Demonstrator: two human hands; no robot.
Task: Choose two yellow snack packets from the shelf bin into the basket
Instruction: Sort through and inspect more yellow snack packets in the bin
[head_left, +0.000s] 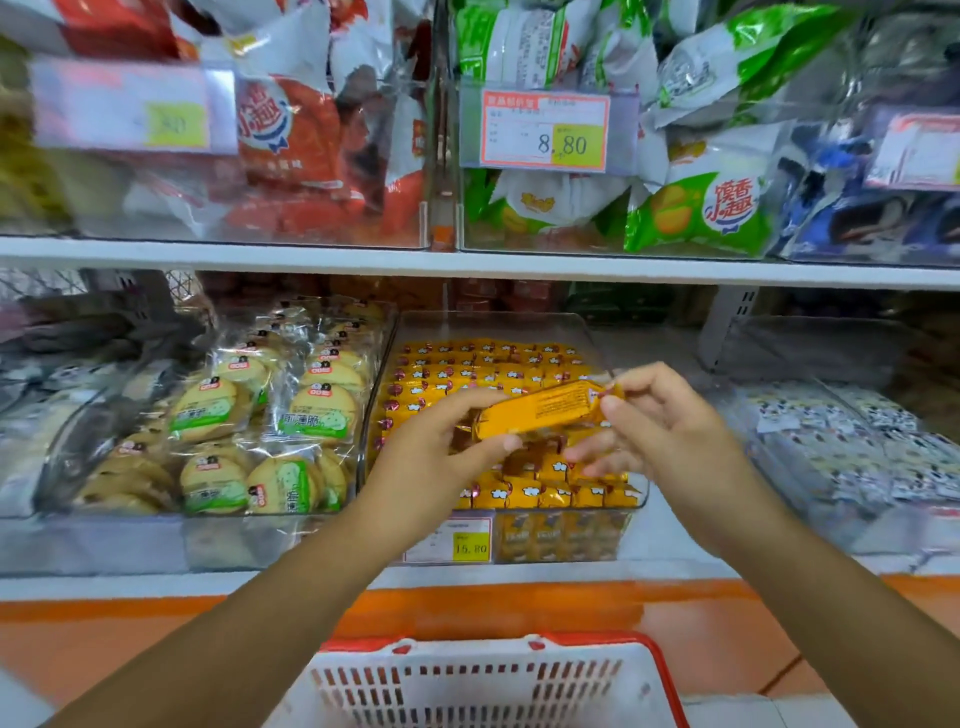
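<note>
Holding a yellow snack packet (540, 413) by both ends, a shopper had it raised just above the clear shelf bin (643, 500) of matching yellow packets on the lower shelf. The left hand (452, 441) gripped the packet's left end, fingers curled round it. The right hand (675, 436) pinched the right end between thumb and forefinger, its other fingers loose.

The red-and-white basket (660, 654) sat well below, at the bottom of the view, and no packet showed in the part visible. The risk appeared to lie in the transfer: a slick wrapper held only at its ends could slip as one hand let go, falling back into the bin or onto the floor (727, 654) short of the basket. A hasty second reach could also disturb the tightly packed rows, or stray to the green biscuit packs (311, 415) just beside.
</note>
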